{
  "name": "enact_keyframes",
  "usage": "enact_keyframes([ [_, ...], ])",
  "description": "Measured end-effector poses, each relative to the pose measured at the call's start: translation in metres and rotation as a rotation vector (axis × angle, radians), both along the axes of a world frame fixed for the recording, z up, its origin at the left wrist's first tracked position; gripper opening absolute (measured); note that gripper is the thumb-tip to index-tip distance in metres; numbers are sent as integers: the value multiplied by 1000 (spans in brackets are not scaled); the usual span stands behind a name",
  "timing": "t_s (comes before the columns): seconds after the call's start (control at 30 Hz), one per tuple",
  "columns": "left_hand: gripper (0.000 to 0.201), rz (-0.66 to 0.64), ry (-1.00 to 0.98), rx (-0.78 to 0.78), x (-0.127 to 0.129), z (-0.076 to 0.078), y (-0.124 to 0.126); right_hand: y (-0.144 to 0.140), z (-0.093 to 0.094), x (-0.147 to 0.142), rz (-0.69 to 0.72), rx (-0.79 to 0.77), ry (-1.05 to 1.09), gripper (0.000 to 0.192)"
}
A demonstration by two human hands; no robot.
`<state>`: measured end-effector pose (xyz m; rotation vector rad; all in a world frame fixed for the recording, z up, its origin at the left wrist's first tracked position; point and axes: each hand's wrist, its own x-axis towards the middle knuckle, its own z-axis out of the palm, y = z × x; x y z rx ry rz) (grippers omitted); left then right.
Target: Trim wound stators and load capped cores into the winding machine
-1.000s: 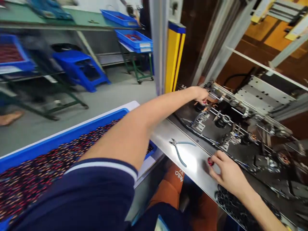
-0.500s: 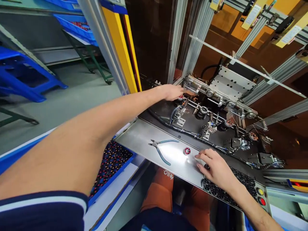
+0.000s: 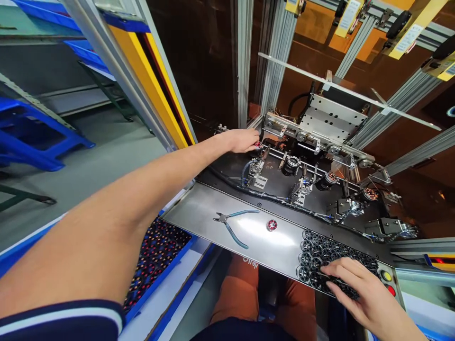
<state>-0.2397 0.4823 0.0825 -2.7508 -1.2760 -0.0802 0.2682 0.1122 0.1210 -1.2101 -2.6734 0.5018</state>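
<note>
My left hand [image 3: 244, 140] reaches far into the machine and closes its fingers on a small red wound part [image 3: 257, 144] at the leftmost station. My right hand [image 3: 362, 289] rests with spread fingers on a group of several black ring-shaped parts [image 3: 320, 253] lying on the steel shelf [image 3: 199, 210]. One red wound part [image 3: 272, 225] lies alone on the shelf, left of the black parts. Blue-handled pliers [image 3: 231, 223] lie further left on the same shelf.
Further stations with copper-wound parts [image 3: 369, 194] run to the right inside the machine. A yellow guard post [image 3: 156, 90] stands at the left of the opening. A blue tray of red and dark parts [image 3: 156, 251] sits lower left. Yellow and red buttons [image 3: 387, 282] sit beside my right hand.
My right hand let go of the red part on the shelf and moved right onto the black ring parts. My left hand stayed at the leftmost station. The view swung right.
</note>
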Motion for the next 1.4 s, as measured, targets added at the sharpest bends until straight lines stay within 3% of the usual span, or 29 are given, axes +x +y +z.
enact_keyframes([
  [0.23, 35, 86, -82, -1, 12, 11, -3, -17, 16, 29, -56, 48, 0, 26],
  [0.37, 40, 184, -167, 54, 14, 39, -23, -23, 16, 38, -70, 55, -9, 26],
  [0.47, 42, 248, -308, 156, 19, 70, -74, -23, 23, 55, -112, 73, 3, 27],
  [0.5, 40, 278, -450, 210, 24, 76, -99, -21, 28, 63, -145, 87, 9, 27],
  [0.57, 36, 225, -524, 220, 37, 77, -158, -11, 44, 80, -229, 129, 18, 25],
  [0.63, 28, 107, -545, 94, 50, 55, -216, 12, 63, 94, -301, 175, 13, 21],
  [0.73, 34, 84, -461, -72, 69, -9, -276, 72, 84, 109, -468, 197, -174, 20],
  [0.83, 43, 107, -371, -233, 85, -67, -298, 147, 85, 119, -559, 171, -309, 24],
  [0.9, 44, 127, -358, -284, 91, -83, -298, 189, 75, 124, -575, 121, -395, 26],
  [0.93, 43, 141, -363, -274, 92, -81, -297, 205, 68, 126, -577, 96, -430, 30],
  [1.0, 43, 168, -385, -192, 94, -62, -296, 229, 52, 131, -571, 49, -488, 35],
  [1.1, 48, 178, -410, -40, 107, -5, -295, 246, 33, 139, -556, 6, -537, 38],
  [1.23, 47, 116, -412, 47, 162, 68, -264, 262, 22, 147, -528, -35, -569, 36],
  [1.3, 45, 60, -372, 67, 202, 88, -229, 271, 22, 148, -509, -65, -582, 36],
  [1.4, 42, -1, -262, 98, 265, 92, -162, 284, 24, 148, -490, -102, -595, 34],
])
